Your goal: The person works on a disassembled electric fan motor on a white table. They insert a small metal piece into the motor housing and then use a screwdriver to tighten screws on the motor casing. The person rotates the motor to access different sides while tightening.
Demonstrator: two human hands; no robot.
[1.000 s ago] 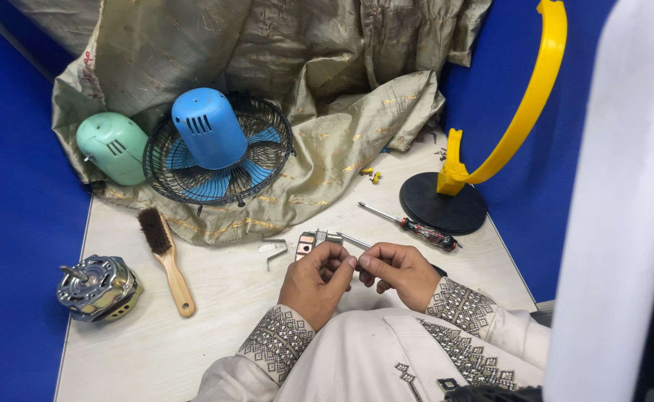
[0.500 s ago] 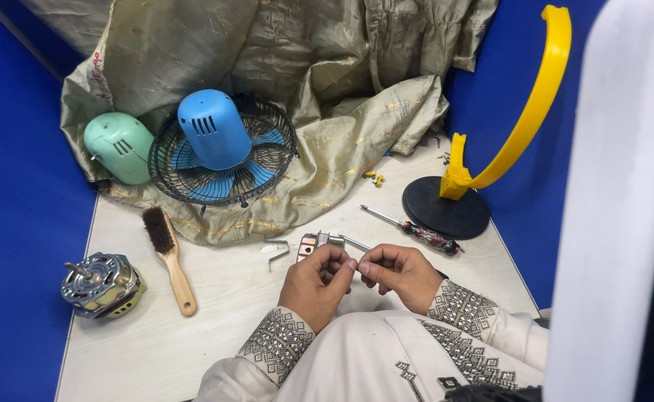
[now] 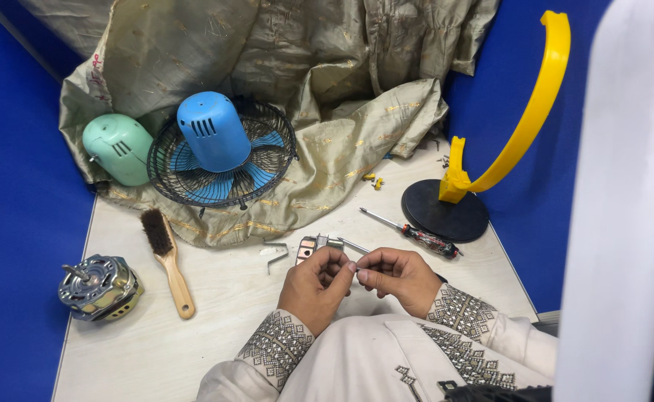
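Note:
My left hand [image 3: 318,286] and my right hand [image 3: 398,277] meet over the near edge of the white table [image 3: 215,327], fingertips pinched together on a tiny part too small to identify. Just beyond the fingers lies a small copper-and-metal piece [image 3: 311,246] with a thin metal rod [image 3: 355,246] beside it. A bent metal bracket [image 3: 274,255] rests a little to the left. A screwdriver with a dark red handle [image 3: 415,234] lies to the right of my hands.
A blue fan with a black wire grille [image 3: 221,156] and a green motor cover [image 3: 118,147] sit on a beige cloth [image 3: 319,89] at the back. A wooden brush [image 3: 167,257] and bare motor [image 3: 98,286] lie left. A yellow arc on a black base [image 3: 446,208] stands right.
The view has shifted slightly. My hands stay together at the table's near edge, fingers working on the small part.

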